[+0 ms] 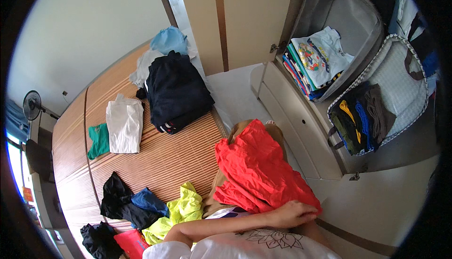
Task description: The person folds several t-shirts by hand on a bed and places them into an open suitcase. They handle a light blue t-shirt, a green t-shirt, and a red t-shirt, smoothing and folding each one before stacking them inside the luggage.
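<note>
A crumpled red cloth garment [257, 167] lies spread over my lap, across brown trousers [215, 195]. My left forearm reaches across my body, and my left hand [291, 213] is at the garment's near right corner with the fingers curled on its edge. Part of my right forearm [310, 231] shows below that hand, while my right hand is hidden behind the left one and the cloth. Beside my left arm lies a bright yellow-green garment [185, 206], with a blue cloth piece [150, 201] and a black garment [118, 197] past it.
On the slatted bed mat [169, 156] are a dark folded stack [178, 89], a white folded garment [124, 124], a green one [99, 140] and a light blue one [169, 40]. An open cabinet holds a grey case [348, 22] with folded shirts [317, 56] and a patterned bag [399, 82] with rolled clothes.
</note>
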`<control>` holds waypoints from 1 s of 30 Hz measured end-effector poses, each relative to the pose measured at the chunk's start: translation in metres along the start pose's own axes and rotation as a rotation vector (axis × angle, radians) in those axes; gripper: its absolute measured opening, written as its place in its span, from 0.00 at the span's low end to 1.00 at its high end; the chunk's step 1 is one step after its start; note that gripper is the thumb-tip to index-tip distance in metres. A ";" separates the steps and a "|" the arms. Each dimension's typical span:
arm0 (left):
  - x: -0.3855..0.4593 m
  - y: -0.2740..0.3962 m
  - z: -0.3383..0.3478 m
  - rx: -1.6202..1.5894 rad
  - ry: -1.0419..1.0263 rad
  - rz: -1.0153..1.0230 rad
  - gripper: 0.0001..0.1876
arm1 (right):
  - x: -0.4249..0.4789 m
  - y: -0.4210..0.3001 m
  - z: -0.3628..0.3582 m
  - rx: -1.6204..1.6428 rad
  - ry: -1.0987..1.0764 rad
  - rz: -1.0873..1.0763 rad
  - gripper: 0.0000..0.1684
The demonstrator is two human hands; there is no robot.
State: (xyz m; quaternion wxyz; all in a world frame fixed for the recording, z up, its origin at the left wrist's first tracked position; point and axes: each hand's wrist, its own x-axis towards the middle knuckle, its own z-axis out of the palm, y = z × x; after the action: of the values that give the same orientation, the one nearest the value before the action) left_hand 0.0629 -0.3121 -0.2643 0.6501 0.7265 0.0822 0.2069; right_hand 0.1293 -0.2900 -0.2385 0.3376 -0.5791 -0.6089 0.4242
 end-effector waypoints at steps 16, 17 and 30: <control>-0.072 -0.033 -0.200 0.303 1.329 -0.315 0.10 | 0.033 0.051 0.041 -0.416 -0.053 -0.076 0.27; -0.081 -0.032 -0.201 0.337 1.325 -0.363 0.11 | 0.023 0.048 0.033 -0.442 -0.096 -0.044 0.27; -0.154 -0.032 -0.221 -0.326 1.582 -0.137 0.11 | 0.023 -0.039 -0.092 1.284 0.537 -0.236 0.25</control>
State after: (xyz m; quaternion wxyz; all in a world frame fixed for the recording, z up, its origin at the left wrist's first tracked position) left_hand -0.1611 -0.1659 -0.3105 0.5085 0.2543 0.5308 0.6285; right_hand 0.1940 -0.2545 -0.1671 0.7949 -0.2802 -0.1927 0.5025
